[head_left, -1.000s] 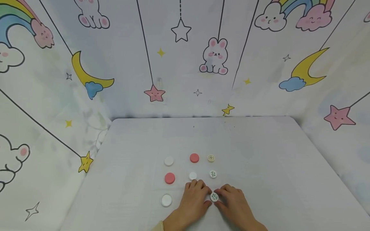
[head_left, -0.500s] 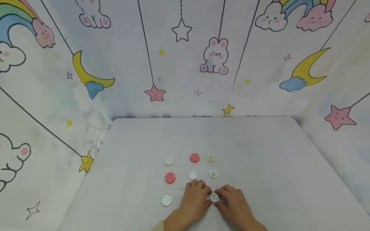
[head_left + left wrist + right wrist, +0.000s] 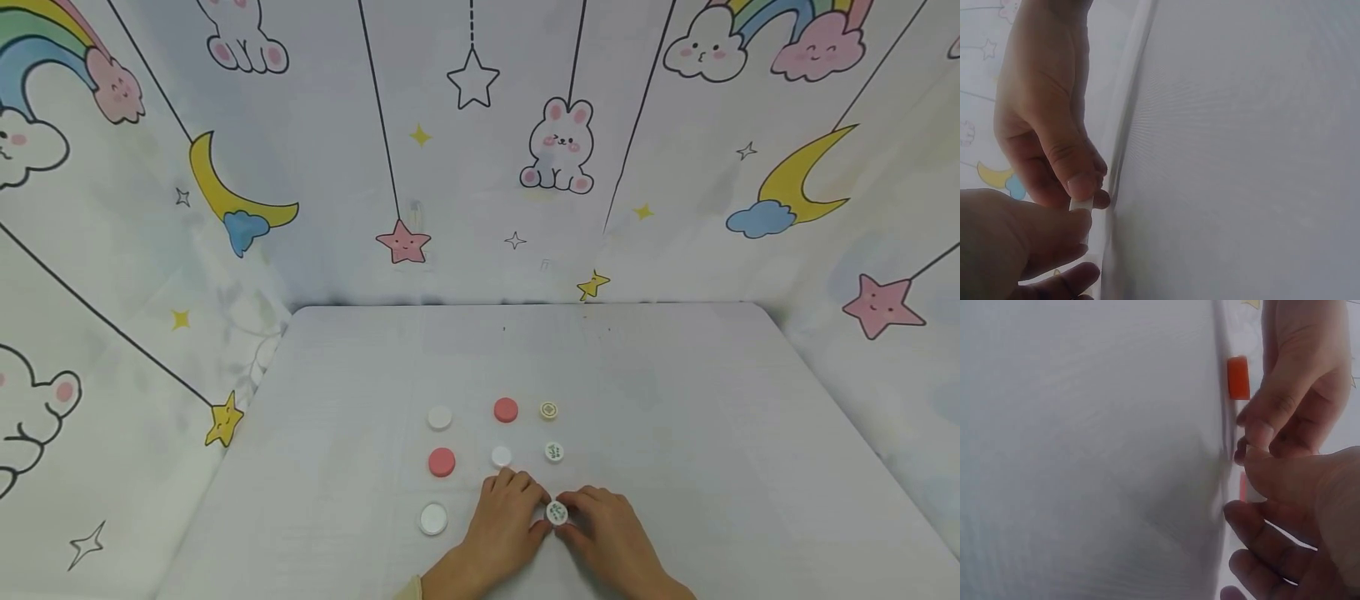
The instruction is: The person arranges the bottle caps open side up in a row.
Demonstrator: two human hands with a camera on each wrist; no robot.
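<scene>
In the head view, my left hand (image 3: 504, 517) and right hand (image 3: 611, 533) meet at the table's near side. Between them is a small round white cap (image 3: 557, 512) with dark green print on top. Thumb and finger of each hand pinch it from its two sides. Both wrist views show the fingertips close together, with only a white sliver of the cap (image 3: 1081, 204) visible. Just beyond it lies a similar printed white cap (image 3: 553, 452). A plain white cap (image 3: 501, 456) sits by the left fingertips, its near edge close to them.
Farther back are a yellowish patterned cap (image 3: 548, 410) and a red cap (image 3: 506, 410). To the left, a column holds a white cap (image 3: 439, 418), a red cap (image 3: 442, 462) and a larger white cap (image 3: 432, 519). The white table (image 3: 675, 400) ends at a cartoon-printed cloth (image 3: 480, 167).
The right fingers have shifted very slightly toward me. Both hands keep hold of the same printed cap, and the other caps lie as before.
</scene>
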